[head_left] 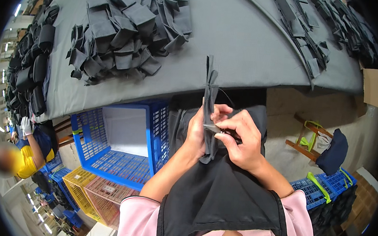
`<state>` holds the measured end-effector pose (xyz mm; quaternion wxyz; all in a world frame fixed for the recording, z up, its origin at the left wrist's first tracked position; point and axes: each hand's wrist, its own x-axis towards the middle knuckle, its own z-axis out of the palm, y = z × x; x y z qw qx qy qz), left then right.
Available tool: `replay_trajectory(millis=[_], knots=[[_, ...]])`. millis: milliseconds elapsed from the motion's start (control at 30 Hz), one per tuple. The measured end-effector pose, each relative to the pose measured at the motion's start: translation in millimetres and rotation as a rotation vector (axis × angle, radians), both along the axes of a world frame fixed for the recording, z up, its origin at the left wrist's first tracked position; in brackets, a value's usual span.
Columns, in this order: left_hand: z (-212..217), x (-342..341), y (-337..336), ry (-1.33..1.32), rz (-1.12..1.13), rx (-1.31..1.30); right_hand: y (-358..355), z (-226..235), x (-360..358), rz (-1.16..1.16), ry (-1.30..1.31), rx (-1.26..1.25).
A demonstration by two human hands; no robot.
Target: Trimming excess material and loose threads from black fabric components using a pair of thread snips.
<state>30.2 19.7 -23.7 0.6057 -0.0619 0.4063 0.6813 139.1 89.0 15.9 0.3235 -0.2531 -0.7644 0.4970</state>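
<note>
One dark fabric piece (210,95), seemingly light and pliable, is at the near edge of the table (254,57), best held by its nearer half, where my left hand (195,131) grips it while my right hand (245,139) clasps small snips (212,128) at its right.

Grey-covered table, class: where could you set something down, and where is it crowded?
Bare: the table between the big grey fabric pile and the grey strips. Crowded: the far left, with black items, and the upper right, with dark fabric pieces.
</note>
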Motion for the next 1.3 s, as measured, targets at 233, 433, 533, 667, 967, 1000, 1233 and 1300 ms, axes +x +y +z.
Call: replay_trajectory(millis=[233,433,533,667,967,1000,1233,1300], knots=[[16.9,-2.6,-4.5,0.052,-0.024,0.131,0.2,-19.3,4.5,0.138,-0.064,-0.592],[20.3,-16.2,-2.8,0.134,-0.125,0.194,-7.5,-8.7,12.5,0.214,-0.165,-0.697],[14.7,-22.1,-6.7,0.088,-0.107,0.134,-0.4,-1.2,21.5,-0.01,-0.16,-0.316],[17.5,-23.5,-7.3,0.061,-0.135,0.055,24.2,4.7,16.2,-0.092,-0.254,0.23],[22.2,-21.6,-7.8,0.066,-0.235,0.0,39.4,-4.0,9.8,-0.075,-0.339,0.474],[21.6,-21.9,-7.9,0.064,-0.237,0.005,40.2,-3.1,9.8,-0.064,-0.339,0.459],[20.9,-21.7,-6.1,0.044,-0.232,0.03,41.3,-9.1,11.2,-0.074,-0.271,0.407],[21.1,-21.9,-6.9,0.045,-0.233,0.034,40.6,-8.7,13.2,-0.081,-0.279,0.323]])
